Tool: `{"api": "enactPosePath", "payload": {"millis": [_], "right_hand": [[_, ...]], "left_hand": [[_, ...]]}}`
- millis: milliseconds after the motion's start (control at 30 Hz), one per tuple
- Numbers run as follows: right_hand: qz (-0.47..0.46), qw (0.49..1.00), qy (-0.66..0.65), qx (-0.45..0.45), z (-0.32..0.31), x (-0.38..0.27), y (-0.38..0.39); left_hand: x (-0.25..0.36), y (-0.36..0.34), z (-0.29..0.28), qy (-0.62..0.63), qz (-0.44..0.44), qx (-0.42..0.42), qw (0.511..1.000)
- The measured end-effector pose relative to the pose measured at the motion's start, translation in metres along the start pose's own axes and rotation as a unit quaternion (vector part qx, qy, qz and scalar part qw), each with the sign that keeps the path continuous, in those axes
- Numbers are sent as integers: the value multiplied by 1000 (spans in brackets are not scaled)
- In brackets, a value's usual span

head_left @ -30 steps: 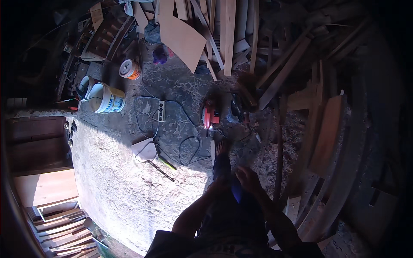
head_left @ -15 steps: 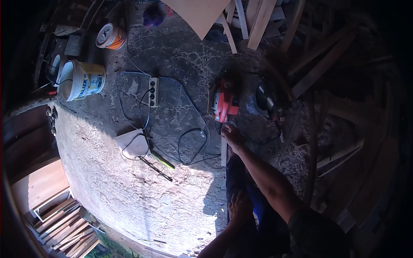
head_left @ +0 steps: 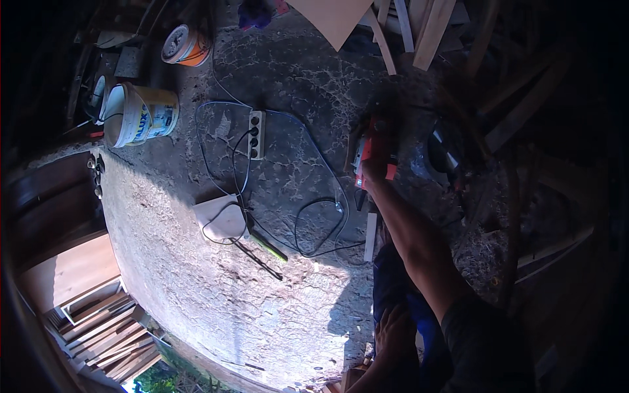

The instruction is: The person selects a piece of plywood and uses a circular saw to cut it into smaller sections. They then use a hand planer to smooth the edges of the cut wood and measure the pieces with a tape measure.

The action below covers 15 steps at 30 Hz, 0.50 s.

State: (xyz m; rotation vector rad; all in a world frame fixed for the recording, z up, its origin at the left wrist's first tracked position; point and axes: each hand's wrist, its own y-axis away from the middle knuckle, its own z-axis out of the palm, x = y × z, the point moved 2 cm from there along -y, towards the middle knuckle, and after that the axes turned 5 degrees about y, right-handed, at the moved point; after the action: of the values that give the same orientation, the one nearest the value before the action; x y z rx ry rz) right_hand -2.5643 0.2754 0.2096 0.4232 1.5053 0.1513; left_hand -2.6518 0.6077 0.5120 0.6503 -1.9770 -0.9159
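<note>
A red electric planer sits on the floor ahead of me, above a narrow pale wooden strip that runs back toward my legs. My right hand is closed round the rear handle of the planer, its fingers partly lost in shadow. The planer's front end fades into the dark. Lower down, my left hand lies on my leg in dark blue trousers, with its fingers stretched out and nothing in it.
A power strip with a plugged-in cord lies to the left; cables loop over the floor. Buckets stand at far left. Right of the planer is a dark round-bladed tool. Wooden boards lean at the back.
My right hand has moved forward from just behind the planer onto its handle. My left hand stays on my leg. The whole view has shifted, so things appear farther right.
</note>
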Motion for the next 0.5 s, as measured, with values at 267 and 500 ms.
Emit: {"api": "enactPosePath", "payload": {"millis": [267,500], "right_hand": [[158,957,-193,-145,33,-144,141],[300,820,-408,-267,-40,-387,277]], "left_hand": [[3,15,1,-35,20,-4,999],[7,43,-12,-116,62,-36,991]]}}
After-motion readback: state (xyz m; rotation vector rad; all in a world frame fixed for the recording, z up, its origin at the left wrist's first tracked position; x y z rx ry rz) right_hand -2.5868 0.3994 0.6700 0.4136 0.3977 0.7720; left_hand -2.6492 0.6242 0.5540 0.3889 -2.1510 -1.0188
